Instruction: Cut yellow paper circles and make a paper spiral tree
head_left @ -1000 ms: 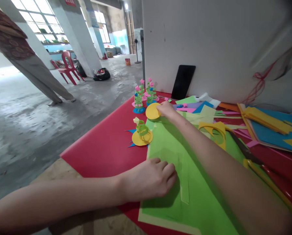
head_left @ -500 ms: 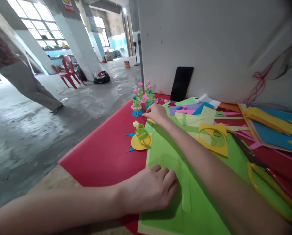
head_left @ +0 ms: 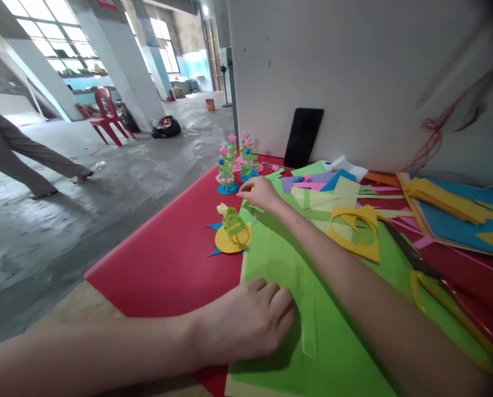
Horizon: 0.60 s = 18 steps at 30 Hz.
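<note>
My left hand (head_left: 257, 320) rests curled on the green paper sheet (head_left: 279, 275); whatever its fingers hold, if anything, is hidden. Farther off, my right hand (head_left: 257, 193) is pinched beside the small paper ornaments, and what lies between its fingertips is too small to make out. Left of it stand green paper spirals with pink stars on round bases, one on a blue disc (head_left: 228, 189). Nearer me, a green spiral (head_left: 232, 221) with a pale star sits on a yellow disc (head_left: 225, 241), over blue pointed paper.
Scissors (head_left: 428, 270) with yellow and red handles lie at the right. Behind are a yellow cut-out sheet (head_left: 370, 251), paper scraps, yellow strips (head_left: 445, 201) and a dark phone-like slab (head_left: 304, 138) against the wall. A person's legs (head_left: 27, 149) show at far left.
The camera view has shifted slightly. The yellow piece under my right hand no longer shows beside its fingers. At far left the person's legs have moved and spread apart. My left hand keeps its place.
</note>
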### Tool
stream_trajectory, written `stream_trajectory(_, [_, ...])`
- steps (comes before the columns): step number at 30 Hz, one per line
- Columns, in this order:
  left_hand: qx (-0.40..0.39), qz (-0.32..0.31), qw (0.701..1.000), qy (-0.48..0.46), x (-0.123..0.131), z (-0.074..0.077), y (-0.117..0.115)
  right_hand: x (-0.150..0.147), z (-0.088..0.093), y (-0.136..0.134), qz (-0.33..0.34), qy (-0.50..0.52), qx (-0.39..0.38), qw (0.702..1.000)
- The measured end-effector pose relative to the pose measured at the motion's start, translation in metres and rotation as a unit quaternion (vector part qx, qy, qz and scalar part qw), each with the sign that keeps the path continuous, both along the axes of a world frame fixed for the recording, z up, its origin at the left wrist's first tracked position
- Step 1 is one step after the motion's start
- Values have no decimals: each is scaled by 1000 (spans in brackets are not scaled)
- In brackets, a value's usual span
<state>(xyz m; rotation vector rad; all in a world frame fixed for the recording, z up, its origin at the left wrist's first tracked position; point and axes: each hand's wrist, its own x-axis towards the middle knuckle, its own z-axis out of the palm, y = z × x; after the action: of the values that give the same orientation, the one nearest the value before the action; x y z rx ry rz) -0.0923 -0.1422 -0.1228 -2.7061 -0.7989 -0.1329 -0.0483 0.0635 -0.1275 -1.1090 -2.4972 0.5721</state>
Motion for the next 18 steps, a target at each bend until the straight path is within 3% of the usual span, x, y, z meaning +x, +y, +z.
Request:
stream_trajectory(4, [8, 1, 1000, 3, 0, -1, 0, 1, -2, -2, -25, 12, -16, 999])
stream_trajectory(12, [5, -4, 1000, -7, 0, -2, -2, -28, -9, -2, -58, -22, -61, 996])
stream_trajectory(18, [-8, -1, 1000, -10, 1, 0, -1, -19, -11, -1, -21, 13, -55, 998])
